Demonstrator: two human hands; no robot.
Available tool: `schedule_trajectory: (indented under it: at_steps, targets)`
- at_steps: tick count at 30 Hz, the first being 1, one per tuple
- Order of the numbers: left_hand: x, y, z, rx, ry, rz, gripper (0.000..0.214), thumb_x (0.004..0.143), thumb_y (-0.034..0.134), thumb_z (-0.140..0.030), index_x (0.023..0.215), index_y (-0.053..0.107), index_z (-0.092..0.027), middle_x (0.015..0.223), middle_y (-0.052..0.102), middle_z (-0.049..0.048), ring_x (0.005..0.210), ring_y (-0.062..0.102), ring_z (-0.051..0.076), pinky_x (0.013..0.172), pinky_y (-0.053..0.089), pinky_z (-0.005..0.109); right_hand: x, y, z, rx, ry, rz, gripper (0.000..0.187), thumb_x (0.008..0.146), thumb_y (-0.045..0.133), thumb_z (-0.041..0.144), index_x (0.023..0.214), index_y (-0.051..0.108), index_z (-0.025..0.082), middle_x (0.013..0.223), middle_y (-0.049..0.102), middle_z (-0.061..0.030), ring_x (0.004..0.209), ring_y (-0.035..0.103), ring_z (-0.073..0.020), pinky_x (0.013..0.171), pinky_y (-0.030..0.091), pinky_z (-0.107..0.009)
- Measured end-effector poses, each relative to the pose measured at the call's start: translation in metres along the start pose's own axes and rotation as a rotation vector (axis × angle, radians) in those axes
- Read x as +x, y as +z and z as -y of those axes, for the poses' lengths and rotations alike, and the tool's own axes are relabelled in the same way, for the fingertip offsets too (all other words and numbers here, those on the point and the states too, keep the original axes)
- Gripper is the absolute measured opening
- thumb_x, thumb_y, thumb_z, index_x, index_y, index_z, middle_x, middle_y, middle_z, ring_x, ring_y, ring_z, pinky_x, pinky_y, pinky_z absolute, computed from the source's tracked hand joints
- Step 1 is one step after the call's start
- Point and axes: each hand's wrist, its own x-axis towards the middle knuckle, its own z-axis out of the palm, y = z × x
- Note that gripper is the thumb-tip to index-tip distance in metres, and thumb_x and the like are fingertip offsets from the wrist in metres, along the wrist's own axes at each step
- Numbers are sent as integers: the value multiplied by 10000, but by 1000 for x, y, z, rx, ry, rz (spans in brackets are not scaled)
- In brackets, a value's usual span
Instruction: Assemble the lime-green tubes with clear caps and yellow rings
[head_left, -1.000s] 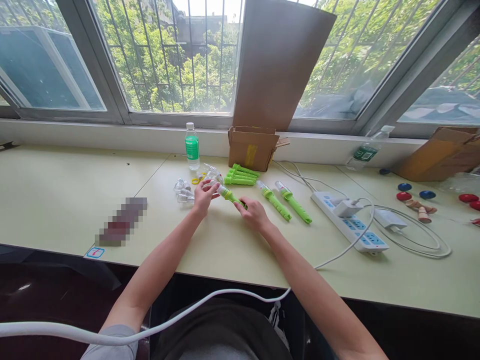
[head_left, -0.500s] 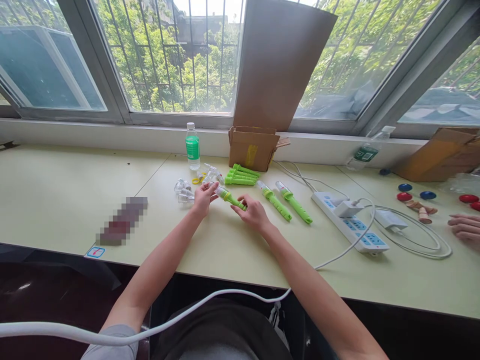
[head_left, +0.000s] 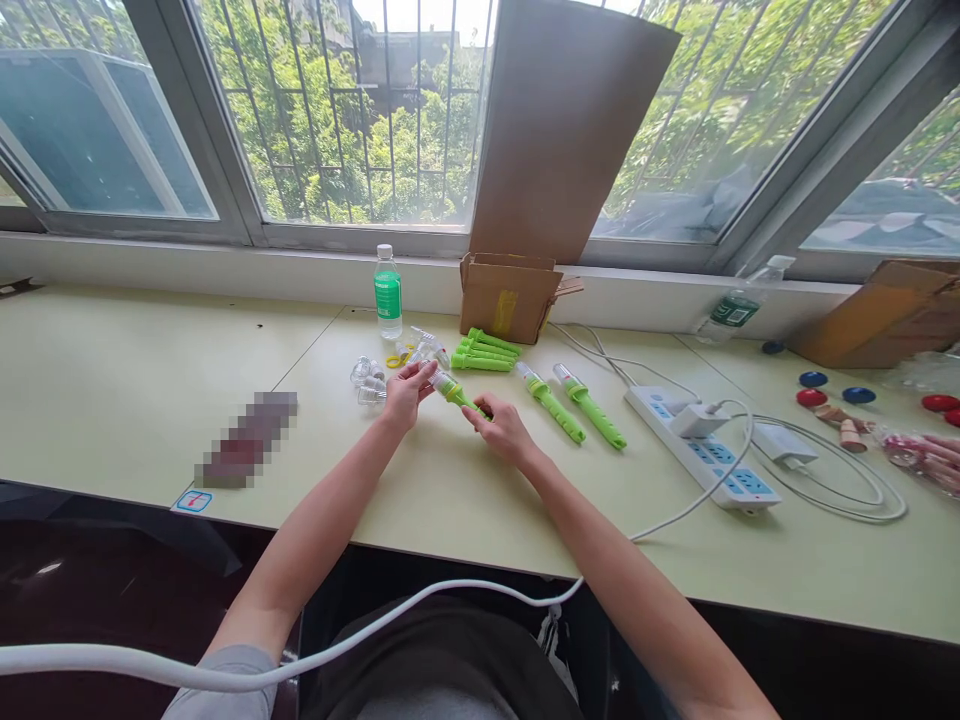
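Observation:
Between my two hands is a green plastic stick with a clear cap (head_left: 448,388), held at a slant above the table. The fingers of my left hand (head_left: 407,396) pinch its clear cap end. My right hand (head_left: 501,426) is closed round the lower green end, covering part of it. To the right lie two similar capped sticks, one nearer (head_left: 553,405) and one farther right (head_left: 591,408). Beyond my hands is a small pile of green handles (head_left: 484,353). Clear plastic caps (head_left: 367,380) and a yellow ring (head_left: 394,361) lie just past my left hand.
A water bottle (head_left: 388,295) and a small cardboard box (head_left: 504,300) stand at the back. On the right are a power strip (head_left: 705,455) with white cables, red and blue discs (head_left: 811,397), and another person's hand (head_left: 943,460) by a clear plastic bag. A white cable crosses my lap.
My hands stay on the same stick, with the right fingers shifted slightly. At the far right, a clear plastic bag has appeared at the other person's hand.

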Motion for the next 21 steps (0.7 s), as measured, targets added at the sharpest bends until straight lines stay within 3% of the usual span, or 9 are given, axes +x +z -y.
schedule_trajectory:
  at_steps: [8,14,21]
  targets:
    - [0,0,-3,-68,-7,27,354,586,805,-267,885,652,-156,856,649,20,766,627,108,764,498,263,-1,3,7,326,189,139,379,794,485,576,777,501,198,539,532,27,396,401,-97,402,307,-225]
    - [-6,8,-3,-214,-61,99,320,658,761,-293,901,594,-166,842,637,42,789,631,148,780,495,317,-3,7,2,-40,-2,-47,307,786,543,507,826,549,203,606,559,17,505,456,-119,515,328,-234]
    - [-8,11,-9,-353,-78,-51,328,665,755,-371,711,508,-161,637,547,-10,546,551,97,659,500,291,-8,16,4,-316,-89,-19,252,865,464,438,949,576,228,756,636,-32,631,543,-168,575,316,-238]
